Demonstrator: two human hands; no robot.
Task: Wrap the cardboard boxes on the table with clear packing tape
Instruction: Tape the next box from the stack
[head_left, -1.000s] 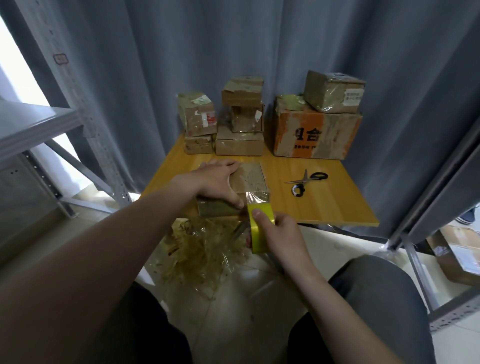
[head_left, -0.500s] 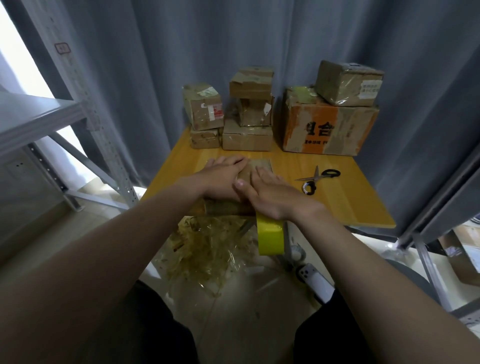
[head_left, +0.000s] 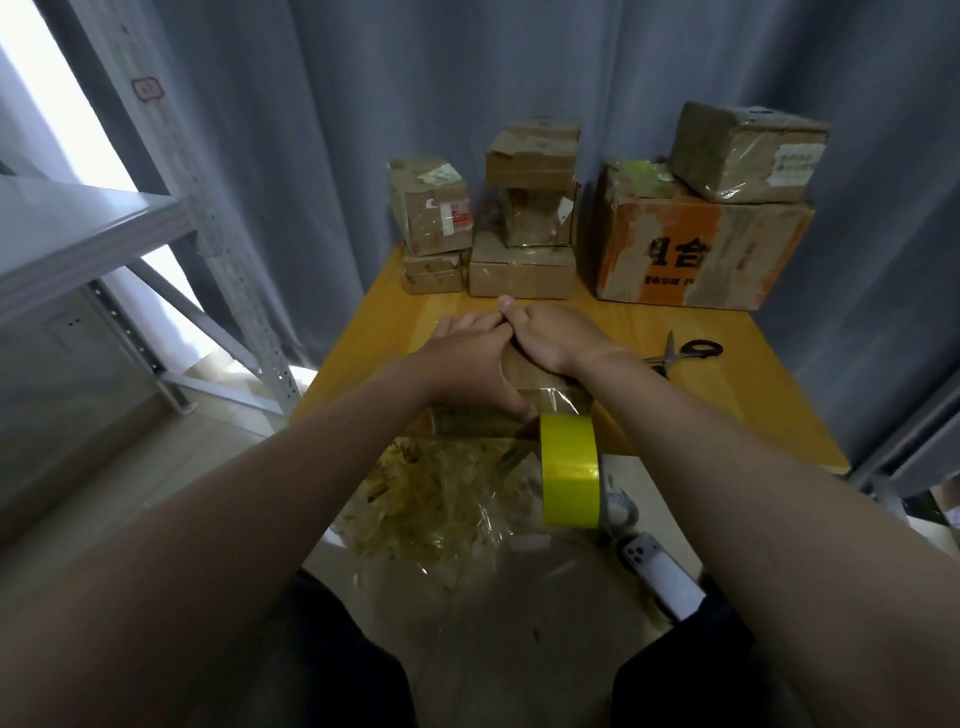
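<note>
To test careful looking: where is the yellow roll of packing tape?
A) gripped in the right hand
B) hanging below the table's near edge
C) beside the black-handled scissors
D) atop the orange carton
B: the yellow roll of packing tape dangles by a clear strip from the flat cardboard box under the left hand and right hand.

The yellow-orange wooden table (head_left: 727, 400) carries a flat brown cardboard box (head_left: 478, 425) at its near edge, and the left hand (head_left: 467, 353) and right hand (head_left: 556, 338) lie pressed side by side on that box's top. To the right of the grip, apart from the box, black-handled metal scissors (head_left: 680, 353) lie flat on bare wood. Well beyond the grip, along the far edge, three cartons rest directly on the table: a low small brown box (head_left: 432, 273) beyond and left, a wider flat brown box (head_left: 522, 273) straight beyond, and a large orange-and-brown carton (head_left: 696, 254) beyond and right, each bearing other boxes
</note>
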